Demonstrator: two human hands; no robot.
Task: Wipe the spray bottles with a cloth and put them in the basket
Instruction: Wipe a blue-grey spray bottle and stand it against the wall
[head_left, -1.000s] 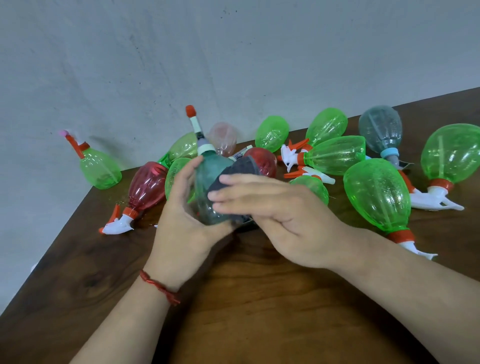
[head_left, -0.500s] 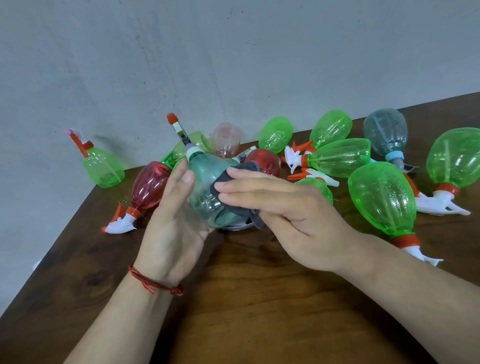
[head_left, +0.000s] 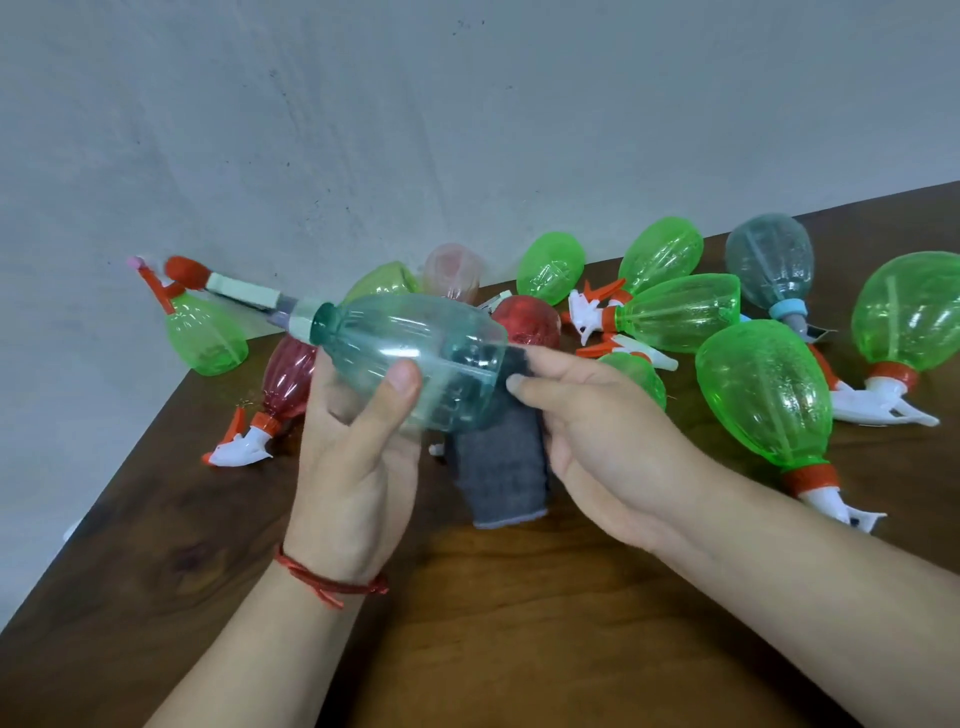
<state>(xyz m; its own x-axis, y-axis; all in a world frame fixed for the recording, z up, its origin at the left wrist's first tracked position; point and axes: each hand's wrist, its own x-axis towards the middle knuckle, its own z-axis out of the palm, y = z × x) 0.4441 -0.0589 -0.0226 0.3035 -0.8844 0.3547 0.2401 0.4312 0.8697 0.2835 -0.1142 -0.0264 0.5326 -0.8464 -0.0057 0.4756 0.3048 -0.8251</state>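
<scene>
Head view: a teal spray bottle (head_left: 415, 358) is held on its side above the table (head_left: 519, 623), its orange-tipped spray head (head_left: 187, 270) pointed left towards the wall (head_left: 467, 104). It is gripped from below by the left hand (head_left: 353, 467), whose thumb is pressed on the near side of the body while the fingers are curled round the far side. A grey cloth (head_left: 498, 467) is laid against the bottle's base and is pinched there between the thumb and fingers of the right hand (head_left: 597, 431); its loose end hangs down between the two hands, and whether the hem touches the wood cannot be told. A red thread bracelet (head_left: 327, 577) is worn on the left wrist.

Behind the held bottle, other spray bottles are scattered over the table. A red bottle (head_left: 288, 379) is laid with its white trigger towards the near left, and a small green bottle (head_left: 208, 332) is stood upright at the table's left edge. A second red bottle (head_left: 524, 325) is seen just beyond the right fingers, a pale pink bottle (head_left: 452, 270) further back by the wall. To the right, a large green bottle (head_left: 763, 395) is laid with its orange collar nearest the camera, just beside the right forearm. A grey-blue bottle (head_left: 769, 262) and several more green ones are spread behind it, some touching one another.
</scene>
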